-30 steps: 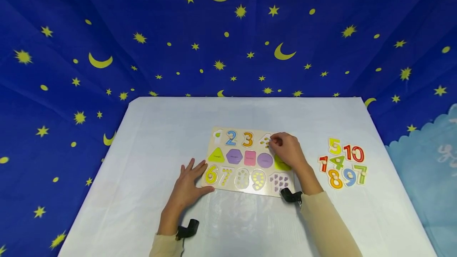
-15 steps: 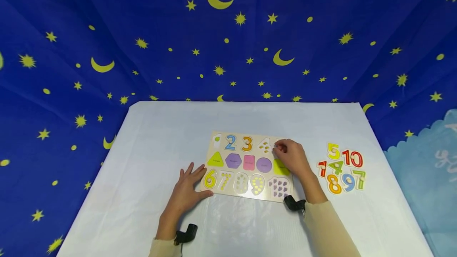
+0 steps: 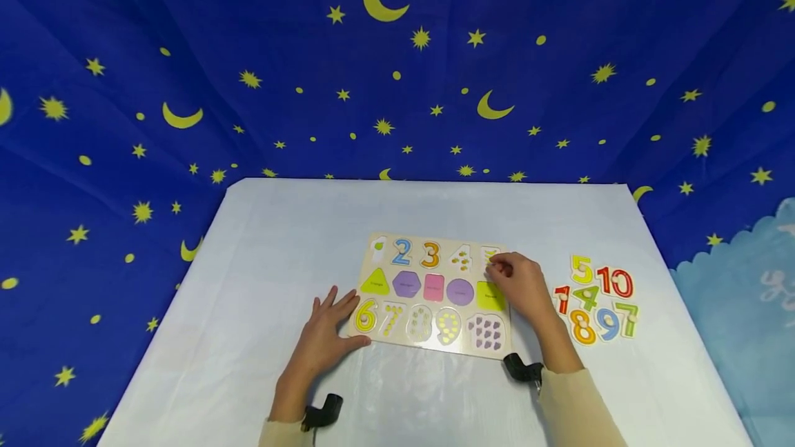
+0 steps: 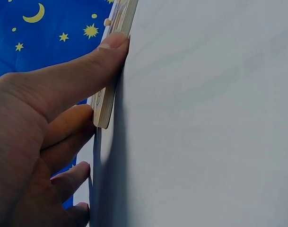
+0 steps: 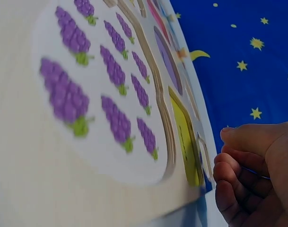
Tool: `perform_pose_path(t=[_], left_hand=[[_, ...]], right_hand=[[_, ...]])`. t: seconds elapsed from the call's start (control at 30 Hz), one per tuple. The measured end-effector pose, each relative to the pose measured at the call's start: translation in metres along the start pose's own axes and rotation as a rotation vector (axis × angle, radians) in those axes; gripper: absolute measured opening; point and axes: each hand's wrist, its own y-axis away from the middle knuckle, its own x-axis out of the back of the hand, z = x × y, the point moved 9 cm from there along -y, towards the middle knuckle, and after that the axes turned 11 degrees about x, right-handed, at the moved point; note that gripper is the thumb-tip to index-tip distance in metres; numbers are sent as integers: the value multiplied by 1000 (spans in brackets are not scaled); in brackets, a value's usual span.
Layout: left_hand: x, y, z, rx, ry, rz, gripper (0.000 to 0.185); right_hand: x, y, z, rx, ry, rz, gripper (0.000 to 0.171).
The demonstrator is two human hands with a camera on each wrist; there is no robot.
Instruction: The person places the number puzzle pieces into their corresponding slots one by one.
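The left hand [image 3: 328, 336] lies flat, fingers spread, thumb bracing the puzzle board's [image 3: 428, 347] left corner. The board's long axis runs left to right. The right hand [image 3: 520, 286] (fingers curled, pinching nothing discernible) hovers at the empty 5 recess [image 3: 491, 256], loose numbers [image 3: 596, 292] rightward.

The right hand [image 3: 520, 286] covers the puzzle board's [image 3: 428, 343] far right corner; what its fingertips touch cannot be told. Shape labels are too small to read.
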Motion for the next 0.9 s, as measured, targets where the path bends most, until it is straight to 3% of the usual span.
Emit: perform_pose_path(t=[0.3,0.9], left_hand=[[0,-1,0,-2,3,2,89],[0,-1,0,-14,5,16,89]], right_hand=[[11,9,10,-55,29,-2,23],[34,29,18,-53,93,55,21]])
